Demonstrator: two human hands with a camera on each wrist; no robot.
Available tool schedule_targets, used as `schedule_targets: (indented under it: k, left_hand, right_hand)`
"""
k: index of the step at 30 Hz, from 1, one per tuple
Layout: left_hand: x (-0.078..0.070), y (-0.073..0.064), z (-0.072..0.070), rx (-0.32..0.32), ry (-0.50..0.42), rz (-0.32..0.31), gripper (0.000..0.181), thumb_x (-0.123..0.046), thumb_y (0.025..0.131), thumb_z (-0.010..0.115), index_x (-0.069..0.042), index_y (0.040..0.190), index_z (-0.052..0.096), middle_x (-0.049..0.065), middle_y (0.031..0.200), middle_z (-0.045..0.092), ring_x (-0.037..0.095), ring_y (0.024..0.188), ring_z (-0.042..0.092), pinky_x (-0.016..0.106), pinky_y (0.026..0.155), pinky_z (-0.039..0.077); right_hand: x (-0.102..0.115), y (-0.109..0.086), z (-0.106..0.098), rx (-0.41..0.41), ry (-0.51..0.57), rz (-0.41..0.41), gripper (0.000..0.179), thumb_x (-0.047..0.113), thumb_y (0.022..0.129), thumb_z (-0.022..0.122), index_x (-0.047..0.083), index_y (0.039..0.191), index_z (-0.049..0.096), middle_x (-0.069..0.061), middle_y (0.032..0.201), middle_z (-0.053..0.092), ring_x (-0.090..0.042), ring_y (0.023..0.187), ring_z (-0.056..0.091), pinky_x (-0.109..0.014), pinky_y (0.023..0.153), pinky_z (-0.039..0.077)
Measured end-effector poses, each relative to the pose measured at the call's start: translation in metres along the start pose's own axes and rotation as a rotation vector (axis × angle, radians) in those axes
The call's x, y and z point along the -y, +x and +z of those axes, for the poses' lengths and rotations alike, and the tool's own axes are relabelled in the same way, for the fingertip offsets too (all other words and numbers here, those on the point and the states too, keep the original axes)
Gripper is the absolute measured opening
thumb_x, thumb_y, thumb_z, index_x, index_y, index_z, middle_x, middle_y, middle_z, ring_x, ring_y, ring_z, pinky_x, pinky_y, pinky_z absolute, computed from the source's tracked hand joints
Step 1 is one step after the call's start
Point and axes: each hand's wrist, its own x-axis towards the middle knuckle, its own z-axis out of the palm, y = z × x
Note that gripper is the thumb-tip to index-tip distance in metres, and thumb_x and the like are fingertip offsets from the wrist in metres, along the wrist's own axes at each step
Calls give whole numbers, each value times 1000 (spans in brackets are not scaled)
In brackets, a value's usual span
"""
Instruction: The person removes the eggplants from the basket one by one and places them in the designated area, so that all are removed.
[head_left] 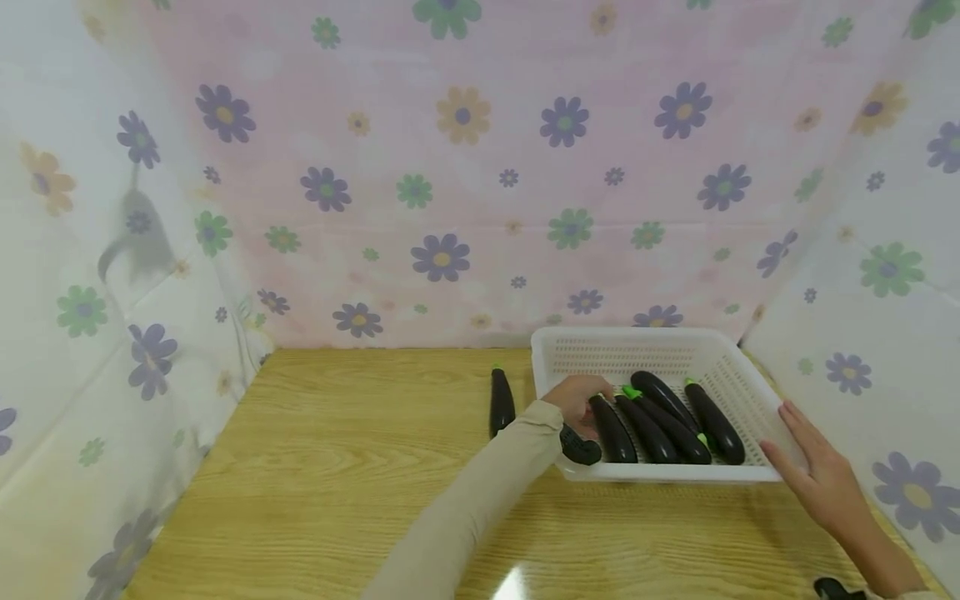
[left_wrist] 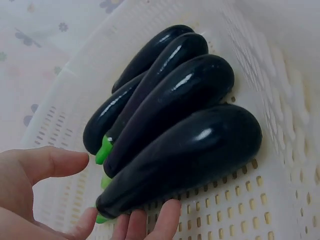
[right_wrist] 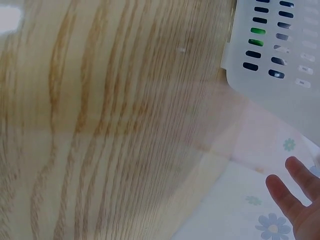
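We see a white basket [head_left: 675, 473] at the right of a wood-grain surface [head_left: 337, 433], holding five dark eggplants [head_left: 716, 421]. The left hand [head_left: 581, 400] reaches in, its grip apart, fingers touching the stem end of the leftmost eggplant [head_left: 613, 432] there. The right hand [head_left: 817, 467], grip also apart, rests against the basket's right side. Another eggplant [head_left: 502, 402] lies left of the basket.

a glossy wood-grain table [head_left: 337, 450] carries a white perforated basket [head_left: 630, 334] toward its right side; one dark eggplant [head_left: 502, 402] lies directly on the wood, just left of the basket.
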Motion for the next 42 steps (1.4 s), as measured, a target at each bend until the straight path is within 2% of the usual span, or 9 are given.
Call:
schedule_targets:
  k: [3,6,8,12,22,28,34,38,42]
  left_hand:
    - [5,1,1,8,22,18,16,-10,72,64,-3,86,65,16,89,48,27,66,44,55,72,45]
    - [8,-1,4,-18,16,22,11,-7,70,63,-4,81,64,16,93,52,31,74,51,56,68,45]
    - [8,-2,8,-40,27,19,11,-5,69,63,-4,80,64,17,91,54,37,86,52,56,66,46]
    - [6,-1,17,-69,44,-12,15,-2,69,64,-1,84,62,20,90,53,39,82,53,56,66,46]
    - [5,-2,26,-56,154,-5,14,-1,69,68,0,81,61,23,87,52,41,77,54,52,68,48]
    - [5,0,24,-50,97,-5,16,-3,68,69,-4,81,60,19,82,51,36,74,54,51,70,47]
    - [2,1,20,-9,76,21,11,-8,68,69,-6,77,63,16,81,58,31,74,57,48,71,48]
    - [-2,1,14,65,-3,29,14,-9,69,70,-5,82,65,15,83,57,29,75,57,47,69,49]
    - [-7,0,8,129,-38,27,17,-9,68,70,-6,84,65,15,86,58,27,77,56,45,67,50]
  right_hand:
    - [1,0,2,2,6,-3,62,19,87,52,16,141,20,6,144,11,-12,129,6,-59,99,6]
    - [2,-1,2,-1,-1,-9,62,19,87,53,16,141,21,6,144,12,-12,130,7,-56,100,6]
    - [3,0,2,-6,-9,-17,62,18,87,52,15,141,21,6,144,12,-16,130,8,-54,102,6]
    - [3,0,2,-31,-22,-24,61,17,87,53,14,140,24,6,144,14,-20,130,11,-47,104,5]
    - [6,-1,5,-31,-12,-6,60,18,88,52,14,140,23,1,143,15,-35,129,14,-51,103,6]
    - [6,-2,7,-36,-23,1,60,18,88,52,14,140,23,0,143,16,-35,129,15,-54,101,8]
    - [5,1,6,-43,-29,-1,60,18,88,52,14,140,22,-1,143,16,-32,129,14,-53,102,8]
    - [5,1,5,-45,-22,-5,60,18,88,51,14,140,22,-2,143,16,-24,130,11,-51,103,6]
    - [5,0,4,-54,-30,3,60,18,88,52,13,140,23,-1,143,17,-26,130,13,-45,105,6]
